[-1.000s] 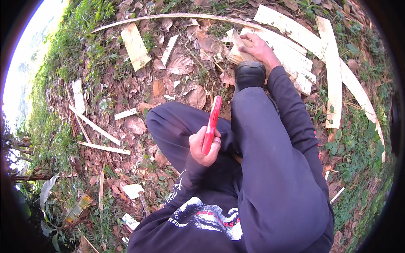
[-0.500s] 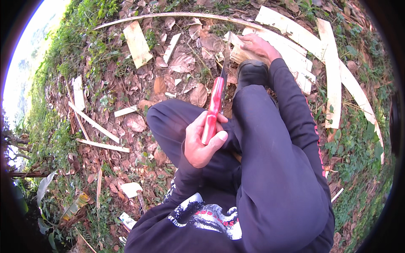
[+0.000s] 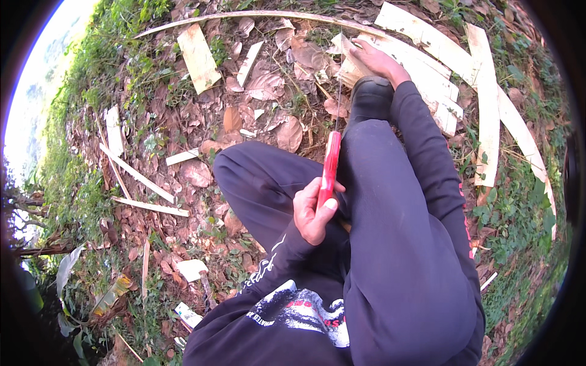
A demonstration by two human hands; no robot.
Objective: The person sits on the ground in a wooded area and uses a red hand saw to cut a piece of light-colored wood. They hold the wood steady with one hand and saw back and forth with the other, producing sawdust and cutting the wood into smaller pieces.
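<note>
My left hand (image 3: 312, 213) is closed around the red handle of a hand saw (image 3: 329, 165) in front of my bent knees. Its thin blade, seen almost edge-on, points away from me, up to the left end of a pale wooden board (image 3: 352, 68). Whether the teeth touch the wood I cannot tell. My right hand (image 3: 379, 63) lies on that board with its fingers stretched out, pressing it from above. My dark boot (image 3: 371, 99) is right against the board's near side.
Pale boards lie at the far right, among them a long plank (image 3: 486, 116) and a wide one (image 3: 427, 36). A long thin strip (image 3: 256, 13) curves across the far side. To the left are a short board (image 3: 198, 58) and several offcuts on dry leaves, with green plants at the rim.
My left hand and the saw have moved right and a little nearer to me, and the blade has turned edge-on. The right hand stays on the board, its fingers flatter.
</note>
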